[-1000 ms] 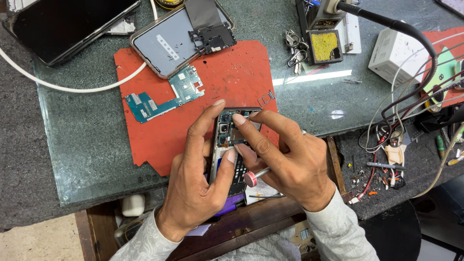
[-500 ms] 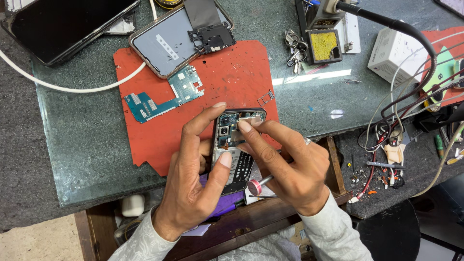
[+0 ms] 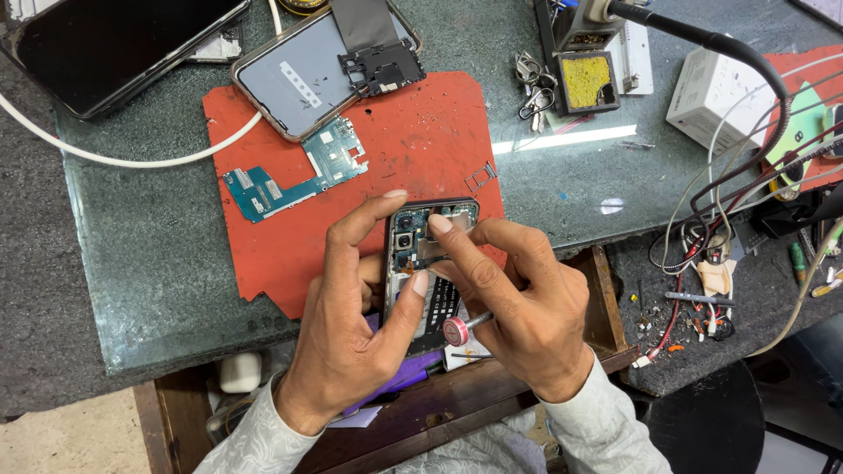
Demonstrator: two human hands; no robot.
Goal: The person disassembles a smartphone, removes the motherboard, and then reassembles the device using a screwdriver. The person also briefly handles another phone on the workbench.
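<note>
Gripping opened black smartphone with exposed circuit board (image 3: 420, 263) over near edge of red rubber work mat (image 3: 421, 140): left hand (image 3: 351, 325) curled around phone's side, right hand (image 3: 518, 307) fingertip pressing board, remaining fingers closed on small red-capped screwdriver (image 3: 461, 328). Risk: phone unsupported, slip toward open drawer likely; fingertip pressure may tear flex ribbon.

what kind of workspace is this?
Most likely a phone repair bench. The left hand and right hand hold an opened phone with its insides bare; a loose teal circuit board lies on the red mat, and a soldering stand with a yellow sponge sits behind.
</note>
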